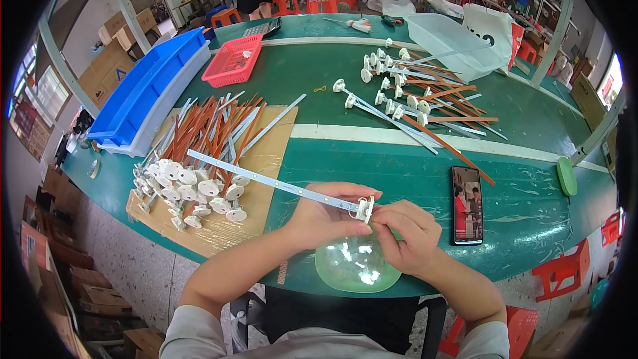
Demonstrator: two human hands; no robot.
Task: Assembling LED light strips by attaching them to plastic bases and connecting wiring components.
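Note:
My left hand (327, 216) is closed round the base end of an LED strip (272, 182), a pale flat bar with small yellow chips. The strip points up and to the left, and its white round cap (364, 209) faces my right hand. My right hand (407, 231) is pinched against the far side of that cap; what lies between its fingertips is too small to make out. Below both hands, at the table's near edge, stands a translucent green bowl (355, 272). Its contents are blurred by glare.
Left, a pile of capped strips (212, 133) covers cardboard (272, 153). More capped strips (425, 96) lie at the far right, beside a clear tub (458, 46). A phone (467, 206) lies right of my hands. A blue bin (149, 86) and pink basket (232, 61) stand far left.

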